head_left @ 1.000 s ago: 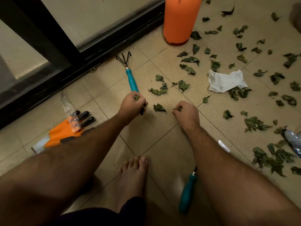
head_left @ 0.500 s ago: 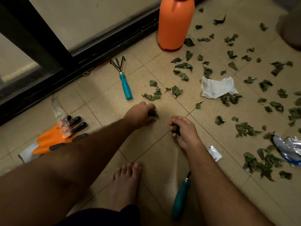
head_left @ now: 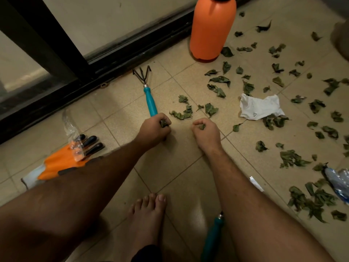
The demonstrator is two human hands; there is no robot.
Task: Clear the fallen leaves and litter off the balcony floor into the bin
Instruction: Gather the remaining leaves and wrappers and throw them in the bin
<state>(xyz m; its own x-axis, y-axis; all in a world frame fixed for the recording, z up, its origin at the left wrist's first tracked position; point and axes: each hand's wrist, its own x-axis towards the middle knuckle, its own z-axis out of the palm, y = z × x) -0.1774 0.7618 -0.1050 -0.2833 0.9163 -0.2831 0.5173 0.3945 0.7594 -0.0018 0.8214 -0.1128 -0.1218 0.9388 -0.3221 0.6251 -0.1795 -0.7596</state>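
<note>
Several dry green leaves (head_left: 217,89) lie scattered over the beige tiled floor (head_left: 117,120), mostly to the right. A small clump of leaves (head_left: 182,114) lies just beyond my fists. My left hand (head_left: 154,128) is curled round some leaves, dark bits showing between its fingers. My right hand (head_left: 205,130) grips a leaf in a closed fist. A crumpled white paper (head_left: 259,107) lies to the right among the leaves. A crushed plastic bottle (head_left: 338,181) lies at the right edge. No bin is in view.
A tall orange bottle (head_left: 212,29) stands by the black sliding-door frame (head_left: 56,59). A teal-handled hand rake (head_left: 148,92) lies beyond my left hand. A second teal tool handle (head_left: 213,237) lies under my right forearm. Orange gloves (head_left: 62,159) lie left. My bare foot (head_left: 147,216) is below.
My left hand picked up the single leaf from the tile between my hands. Both fists then moved forward towards the small clump of leaves, each holding leaves.
</note>
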